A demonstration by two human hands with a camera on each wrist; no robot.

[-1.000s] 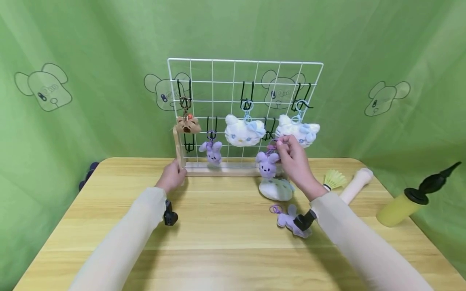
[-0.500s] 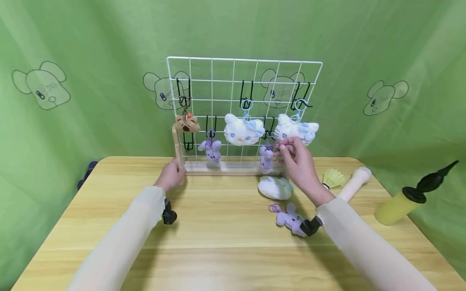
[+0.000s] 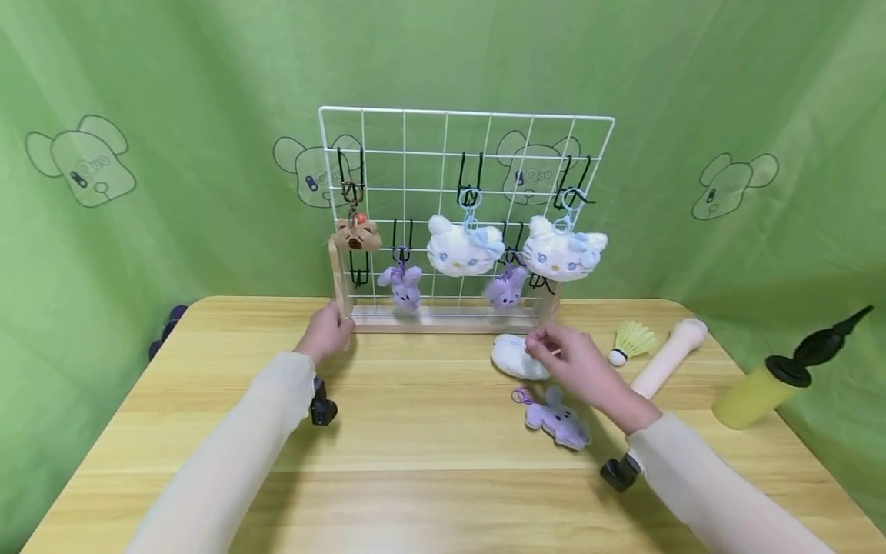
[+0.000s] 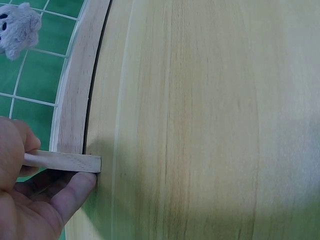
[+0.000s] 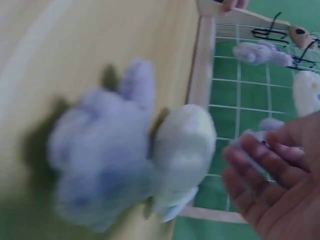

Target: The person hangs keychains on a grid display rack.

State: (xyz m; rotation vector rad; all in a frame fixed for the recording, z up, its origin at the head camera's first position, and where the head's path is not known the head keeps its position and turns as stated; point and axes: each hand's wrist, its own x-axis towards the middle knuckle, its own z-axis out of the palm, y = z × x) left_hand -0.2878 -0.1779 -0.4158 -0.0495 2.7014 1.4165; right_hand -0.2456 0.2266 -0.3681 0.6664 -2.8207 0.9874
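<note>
My left hand [image 3: 325,335] grips the foot of the wooden side post [image 4: 65,161] of a rack, its thumb along one face. My right hand [image 3: 581,369] holds nothing; its fingers are loosely bent in the air by a white plush keychain [image 3: 511,356] lying on the table. In the head view it hides that plush's right part. Closer to me lies a purple rabbit plush keychain [image 3: 559,423] with a purple ring. Another purple rabbit plush [image 3: 507,289] hangs from a black hook low on the white wire grid [image 3: 467,115], above the right hand.
Also hanging are two white cat plushes [image 3: 462,254] with blue bows, a brown animal plush [image 3: 356,235] and a left purple rabbit [image 3: 404,291]. At the right are a shuttlecock [image 3: 633,340], a pale stick [image 3: 667,358] and a yellow hand pump [image 3: 751,402].
My right hand has let go of the purple rabbit's ring, leaving the rabbit hanging on its hook, and moved down toward the white plush. My left hand has stayed on the post.
</note>
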